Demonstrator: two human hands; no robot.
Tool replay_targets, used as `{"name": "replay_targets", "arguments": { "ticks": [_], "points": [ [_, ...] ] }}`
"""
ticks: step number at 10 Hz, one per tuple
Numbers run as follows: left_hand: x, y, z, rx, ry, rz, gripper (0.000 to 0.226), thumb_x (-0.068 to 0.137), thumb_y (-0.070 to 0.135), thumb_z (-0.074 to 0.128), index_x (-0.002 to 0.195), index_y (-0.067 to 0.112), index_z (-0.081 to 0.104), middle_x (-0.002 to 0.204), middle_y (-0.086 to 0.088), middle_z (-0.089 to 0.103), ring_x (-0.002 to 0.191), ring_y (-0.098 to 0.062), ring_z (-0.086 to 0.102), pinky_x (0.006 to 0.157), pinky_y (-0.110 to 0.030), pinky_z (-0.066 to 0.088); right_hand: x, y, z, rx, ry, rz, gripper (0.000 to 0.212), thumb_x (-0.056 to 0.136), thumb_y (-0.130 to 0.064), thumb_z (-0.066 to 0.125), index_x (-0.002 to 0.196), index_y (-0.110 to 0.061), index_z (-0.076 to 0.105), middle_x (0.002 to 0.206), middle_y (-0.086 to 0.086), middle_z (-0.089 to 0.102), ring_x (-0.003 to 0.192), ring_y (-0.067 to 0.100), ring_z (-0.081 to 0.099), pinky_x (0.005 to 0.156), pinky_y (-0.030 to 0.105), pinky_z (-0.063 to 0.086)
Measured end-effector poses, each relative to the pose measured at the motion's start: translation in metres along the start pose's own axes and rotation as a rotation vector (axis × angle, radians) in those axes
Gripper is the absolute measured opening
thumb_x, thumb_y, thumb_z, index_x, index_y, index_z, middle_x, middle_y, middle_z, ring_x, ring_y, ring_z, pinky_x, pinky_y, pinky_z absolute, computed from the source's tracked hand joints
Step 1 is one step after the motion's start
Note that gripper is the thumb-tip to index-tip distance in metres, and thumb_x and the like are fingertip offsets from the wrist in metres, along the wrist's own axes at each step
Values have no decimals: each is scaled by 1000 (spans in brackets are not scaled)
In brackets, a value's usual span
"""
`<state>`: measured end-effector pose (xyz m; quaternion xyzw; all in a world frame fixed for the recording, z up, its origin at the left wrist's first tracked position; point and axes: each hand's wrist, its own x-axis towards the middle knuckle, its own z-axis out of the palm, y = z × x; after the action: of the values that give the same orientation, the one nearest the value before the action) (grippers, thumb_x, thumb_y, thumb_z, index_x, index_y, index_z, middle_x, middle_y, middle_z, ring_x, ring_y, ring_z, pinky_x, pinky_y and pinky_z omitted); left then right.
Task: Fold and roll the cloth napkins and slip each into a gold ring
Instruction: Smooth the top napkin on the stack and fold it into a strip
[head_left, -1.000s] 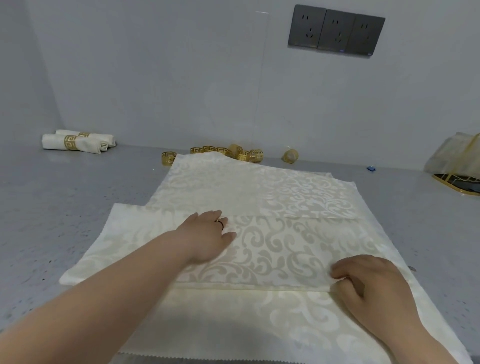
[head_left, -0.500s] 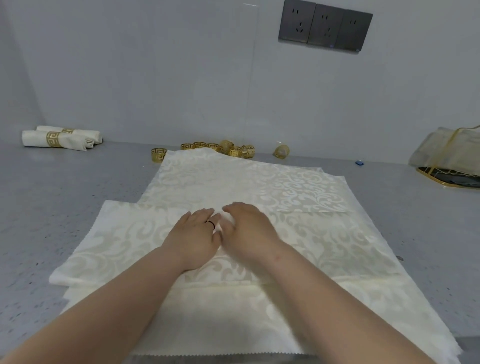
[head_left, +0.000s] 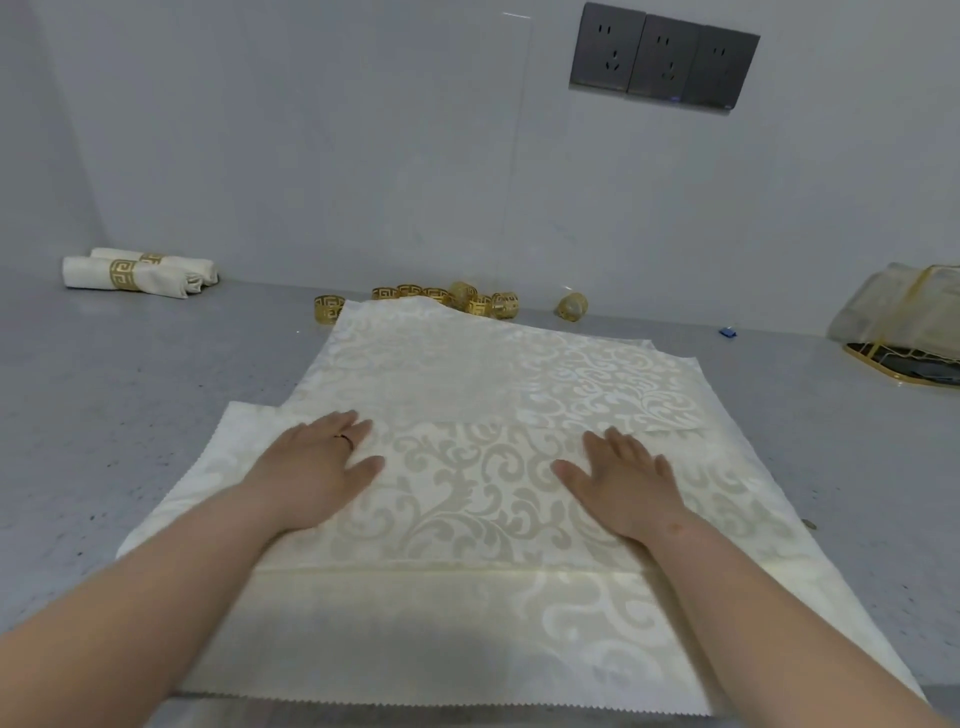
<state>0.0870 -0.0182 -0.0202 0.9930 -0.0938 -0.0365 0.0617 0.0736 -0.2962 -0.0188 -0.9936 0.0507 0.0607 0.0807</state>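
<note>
On folded napkin (head_left: 467, 493), mid-table: left hand (head_left: 317, 470) and right hand (head_left: 626, 480) both flat, fingers straight, palms down, set well apart. More cream napkins stacked underneath. Loose gold rings (head_left: 457, 301) past far edge, near wall. Two finished rolls (head_left: 137, 273) far left. Wire basket (head_left: 904, 332) far right. Grey table (head_left: 104, 405) all around.

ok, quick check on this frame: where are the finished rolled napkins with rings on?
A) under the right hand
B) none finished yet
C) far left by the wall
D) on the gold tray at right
C: two rolled napkins, each in a gold band, lie at the far left of the counter against the wall, apart from the loose gold rings at the back centre.
</note>
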Motion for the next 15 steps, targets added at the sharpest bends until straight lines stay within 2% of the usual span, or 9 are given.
{"name": "replay_targets", "arguments": {
  "ticks": [2,3,6,7,9,10,11,12,15],
  "points": [
    [-13,-52,-4,38,-47,-162,61,97,47,19,148,18,2,156,2,-2,144,-15,1,116,-29,5,-5,-5,-26,-14,-17,-31,48,92,-41,43,134,-19,34,149,6,23,139,24,18,113,45,12],
    [-12,-48,-3,58,-47,-160,61,97,47,17,148,18,0,156,2,-3,144,-14,-1,116,-29,4,-6,-34,-26,-67,88,-311,58,91,-27,47,144,-22,25,155,2,13,143,18,7,116,37,2],
    [-8,-53,-12,53,-20,-166,66,94,52,28,148,20,8,156,3,8,143,-15,8,115,-30,8,2,-58,2,131,-109,-507,67,88,-49,50,145,-29,22,156,-9,8,143,6,1,114,28,-3],
    [3,-60,-29,-61,-45,-230,86,74,67,48,143,21,26,146,0,34,134,-20,31,107,-27,27,4,-58,4,124,-106,-515,68,87,-51,50,145,-30,21,156,-9,7,143,7,1,114,28,-3],
    [17,-74,-56,-351,-79,-346,40,80,23,69,112,2,57,104,-6,58,92,-19,51,73,-24,39,6,-57,6,114,-90,-522,68,87,-51,51,145,-30,20,156,-10,6,143,6,-1,114,28,-4],
    [12,-87,-57,-794,-34,-377,45,75,15,75,112,0,57,107,-12,64,94,-26,60,80,-30,46,7,-57,6,108,-97,-521,69,87,-52,50,145,-31,19,156,-11,5,143,6,-1,114,27,-4],
    [1,-85,-53,-1164,-15,-381,23,85,12,62,103,-3,61,76,-10,73,62,-19,70,53,-23,56,7,-57,5,110,-104,-517,68,88,-51,50,145,-31,19,155,-12,5,143,5,-2,114,26,-5],
    [-12,-82,-51,-1165,-100,-424,19,90,13,53,97,-2,61,57,-7,68,43,-14,64,36,-19,48,7,-57,5,105,-104,-516,68,88,-51,49,145,-31,19,155,-12,5,143,5,-2,114,26,-5],
    [-50,-95,-43,-1140,-253,-435,24,84,7,58,63,-4,58,41,-9,55,28,-13,48,29,-14,37,0,-62,2,118,-107,-510,66,89,-48,50,145,-31,20,155,-10,7,143,7,1,114,27,-1]
  ]
}}
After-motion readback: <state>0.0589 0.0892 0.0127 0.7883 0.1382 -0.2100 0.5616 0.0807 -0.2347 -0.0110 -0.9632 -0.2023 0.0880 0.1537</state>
